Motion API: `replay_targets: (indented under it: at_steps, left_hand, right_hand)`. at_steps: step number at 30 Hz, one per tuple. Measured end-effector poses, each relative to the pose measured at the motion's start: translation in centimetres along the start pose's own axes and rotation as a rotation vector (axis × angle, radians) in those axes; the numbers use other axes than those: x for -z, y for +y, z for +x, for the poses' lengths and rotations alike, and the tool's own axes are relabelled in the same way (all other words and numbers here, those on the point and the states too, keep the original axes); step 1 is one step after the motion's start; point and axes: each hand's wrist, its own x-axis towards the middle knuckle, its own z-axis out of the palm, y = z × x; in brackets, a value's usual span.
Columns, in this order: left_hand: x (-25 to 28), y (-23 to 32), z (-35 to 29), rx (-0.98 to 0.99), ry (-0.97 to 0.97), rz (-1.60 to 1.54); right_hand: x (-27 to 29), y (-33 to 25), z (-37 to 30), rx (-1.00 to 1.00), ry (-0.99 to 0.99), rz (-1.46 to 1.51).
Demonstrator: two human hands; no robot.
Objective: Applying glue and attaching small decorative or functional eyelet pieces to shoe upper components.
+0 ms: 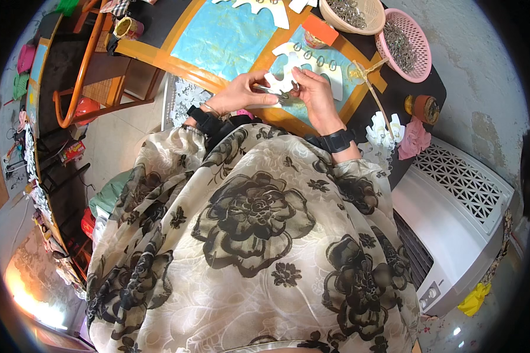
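Observation:
My left hand (241, 94) and my right hand (315, 97) meet at the near edge of a wooden table (176, 62), both pinching a small white scalloped card (278, 82). A small metal ring or clip sits between my fingertips, too small to make out clearly. Just beyond my hands lies a larger white card (330, 67) with a row of metal rings fastened to it. Both wrists wear black bands. My floral-patterned clothing fills the lower half of the view.
A beige basket (371, 17) and a pink basket (421, 53), both full of metal rings, stand at the table's far right. A blue sheet (224, 35) covers the table. A wooden chair (85, 76) stands left; a white appliance (453, 206) stands right.

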Motion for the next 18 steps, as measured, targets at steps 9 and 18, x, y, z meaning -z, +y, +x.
replay_targets:
  at_steps: [9,18]
  left_hand:
    - [-1.7,1.7,0.5,0.011,0.113,-0.193]
    - [-1.4,2.1,0.3,0.046,-0.001,-0.221]
  right_hand:
    - [0.0,-0.9,0.4,0.290,-0.103,-0.474]
    - [0.0,0.2,0.3,-0.018,-0.105,-0.001]
